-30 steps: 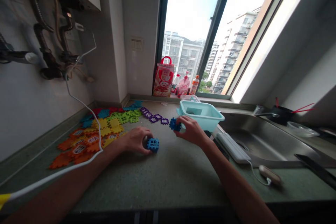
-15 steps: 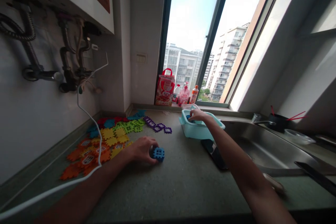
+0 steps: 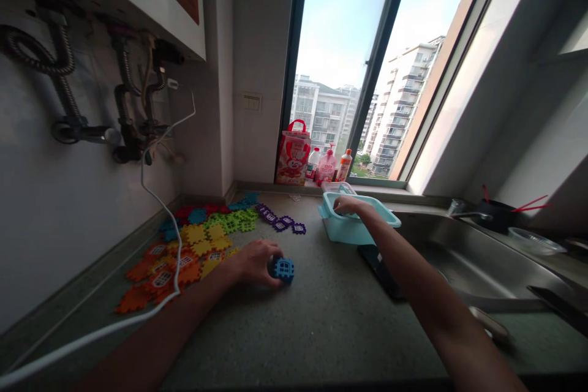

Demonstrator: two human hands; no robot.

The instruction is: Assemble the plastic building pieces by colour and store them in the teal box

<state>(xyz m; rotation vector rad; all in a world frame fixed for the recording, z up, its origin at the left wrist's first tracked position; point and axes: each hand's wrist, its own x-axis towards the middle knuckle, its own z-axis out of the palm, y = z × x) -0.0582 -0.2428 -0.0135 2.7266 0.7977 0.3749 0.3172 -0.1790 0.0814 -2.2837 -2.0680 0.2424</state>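
Note:
Above the worktop, my left hand [image 3: 260, 262] has its fingers and thumb around a blue interlocking plastic block [image 3: 283, 270] with a white-lined window pattern. My right hand [image 3: 348, 204] reaches over the near rim into a light teal plastic tub [image 3: 351, 233]; its fingertips are hidden behind the tub wall. Left of my left hand lie flat interlocking pieces in colour groups: orange pieces [image 3: 162, 280], yellow pieces [image 3: 201, 241] and green pieces [image 3: 236, 220]. Purple pieces [image 3: 280, 222] trail off between the green ones and the tub.
A white cable [image 3: 160, 201] crosses the orange pieces. A dark phone [image 3: 380, 271] lies in front of the tub, beneath my right forearm. The steel sink [image 3: 468, 263] is on the right. Bottles [image 3: 326, 166] and a red-handled bag [image 3: 294, 159] stand by the window.
My right hand has dipped lower into the tub, and the blue piece seen at its fingertips is now out of sight. My left hand still holds the blue block. The view has shifted slightly.

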